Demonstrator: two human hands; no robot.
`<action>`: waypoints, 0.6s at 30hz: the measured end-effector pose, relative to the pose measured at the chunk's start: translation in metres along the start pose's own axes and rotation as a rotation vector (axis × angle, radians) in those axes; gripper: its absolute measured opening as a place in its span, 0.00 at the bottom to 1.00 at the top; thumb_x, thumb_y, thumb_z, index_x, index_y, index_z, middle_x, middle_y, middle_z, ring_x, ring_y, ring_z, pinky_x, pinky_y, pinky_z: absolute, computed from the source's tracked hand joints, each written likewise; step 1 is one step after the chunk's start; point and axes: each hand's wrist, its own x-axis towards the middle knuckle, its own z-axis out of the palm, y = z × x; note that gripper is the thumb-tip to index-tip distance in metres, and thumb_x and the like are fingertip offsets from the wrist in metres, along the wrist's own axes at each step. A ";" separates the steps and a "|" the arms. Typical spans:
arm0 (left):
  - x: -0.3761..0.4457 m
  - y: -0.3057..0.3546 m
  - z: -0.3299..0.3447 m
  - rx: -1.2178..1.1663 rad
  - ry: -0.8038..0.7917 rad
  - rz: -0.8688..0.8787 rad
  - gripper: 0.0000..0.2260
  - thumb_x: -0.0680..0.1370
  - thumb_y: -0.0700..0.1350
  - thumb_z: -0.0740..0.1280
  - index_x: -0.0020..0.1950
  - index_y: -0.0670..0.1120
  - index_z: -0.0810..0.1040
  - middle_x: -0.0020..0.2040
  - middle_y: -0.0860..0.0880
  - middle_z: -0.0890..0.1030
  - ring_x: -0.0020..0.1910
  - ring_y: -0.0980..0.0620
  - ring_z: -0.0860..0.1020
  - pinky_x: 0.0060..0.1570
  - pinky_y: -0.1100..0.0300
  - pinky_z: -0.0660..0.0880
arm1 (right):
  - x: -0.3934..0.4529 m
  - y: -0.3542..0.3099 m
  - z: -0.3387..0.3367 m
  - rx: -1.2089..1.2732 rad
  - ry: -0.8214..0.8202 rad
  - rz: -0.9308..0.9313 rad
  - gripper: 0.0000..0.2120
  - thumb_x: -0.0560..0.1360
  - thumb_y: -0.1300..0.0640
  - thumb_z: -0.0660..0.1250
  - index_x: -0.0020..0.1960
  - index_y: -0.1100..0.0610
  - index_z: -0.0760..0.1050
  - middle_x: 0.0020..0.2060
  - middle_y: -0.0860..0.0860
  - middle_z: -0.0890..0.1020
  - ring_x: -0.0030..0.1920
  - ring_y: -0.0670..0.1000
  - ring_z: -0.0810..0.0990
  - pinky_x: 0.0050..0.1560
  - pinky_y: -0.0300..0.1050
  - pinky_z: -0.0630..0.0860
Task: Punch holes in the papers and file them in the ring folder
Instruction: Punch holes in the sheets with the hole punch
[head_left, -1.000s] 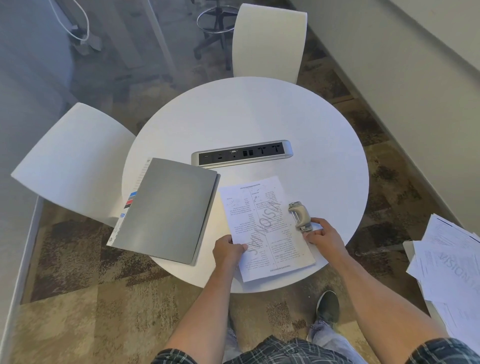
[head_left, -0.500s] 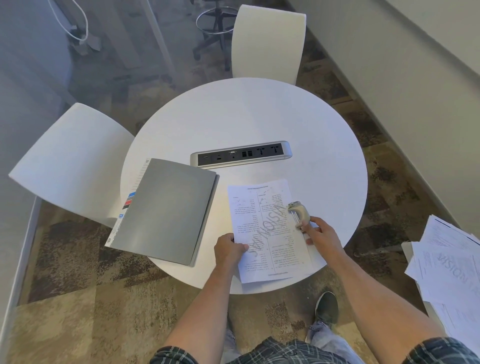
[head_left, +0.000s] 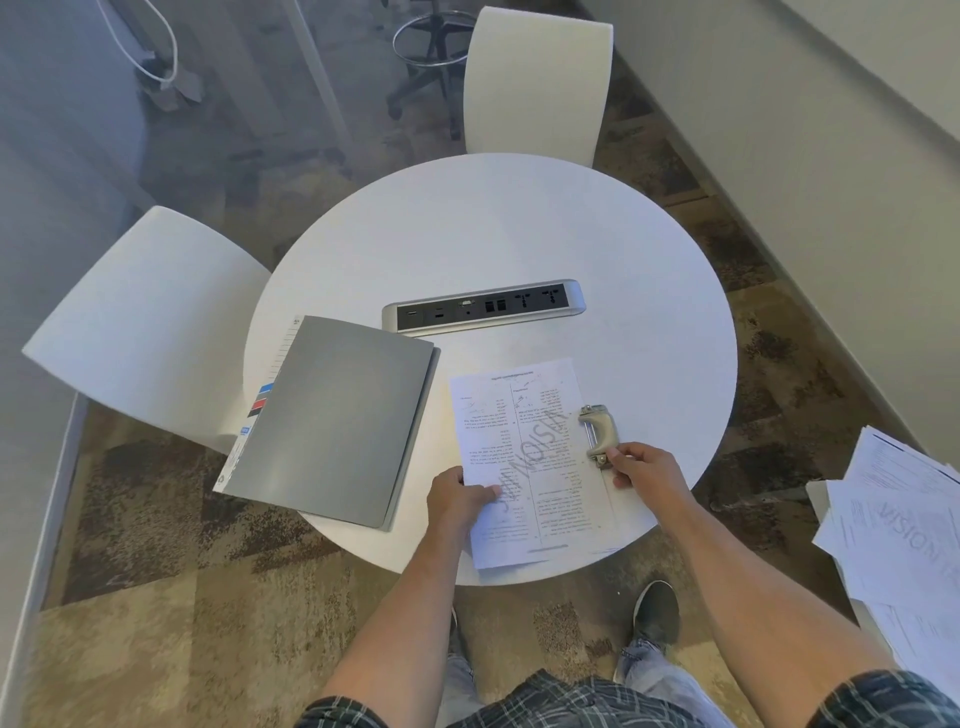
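One round white table (head_left: 519, 228). On it: one grey ring folder (head_left: 332, 415), closed, at your 10 o'clock, with coloured tabs showing along its left edge; one small stack of printed papers (head_left: 524, 457) dead ahead, near edge overhanging the table rim; one hole punch (head_left: 598, 430) seated on the stack's right edge at 1 o'clock. Your left hand (head_left: 460, 501) pinches the stack's left edge, thumb on top. Your right hand (head_left: 647, 465) grips the near end of the punch with curled fingers. One power strip (head_left: 483, 312) is set in the tabletop at 12 o'clock, beyond folder and papers. Two white chairs: one (head_left: 537, 83) at 12, one (head_left: 145, 327) at 9. One loose heap of further sheets (head_left: 904, 519) lies off the table at 3 o'clock.
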 end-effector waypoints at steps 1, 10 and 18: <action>-0.002 0.000 0.001 0.016 0.004 0.020 0.12 0.70 0.39 0.78 0.51 0.45 0.81 0.49 0.50 0.85 0.46 0.48 0.84 0.47 0.52 0.82 | 0.001 0.001 0.001 -0.018 -0.006 -0.007 0.05 0.79 0.52 0.71 0.49 0.51 0.84 0.34 0.52 0.82 0.38 0.50 0.78 0.47 0.46 0.74; -0.010 0.007 0.006 0.169 0.162 0.134 0.08 0.74 0.40 0.74 0.50 0.42 0.78 0.43 0.53 0.80 0.41 0.53 0.78 0.32 0.65 0.67 | -0.001 0.007 0.003 -0.135 -0.071 -0.057 0.14 0.75 0.58 0.72 0.59 0.47 0.76 0.38 0.52 0.83 0.44 0.51 0.81 0.52 0.50 0.74; -0.007 0.011 0.007 0.176 0.151 0.118 0.08 0.74 0.41 0.75 0.50 0.44 0.79 0.46 0.52 0.81 0.44 0.50 0.80 0.33 0.65 0.69 | 0.000 0.009 0.005 -0.202 -0.082 -0.091 0.21 0.74 0.57 0.76 0.62 0.46 0.73 0.38 0.50 0.79 0.41 0.48 0.78 0.46 0.47 0.73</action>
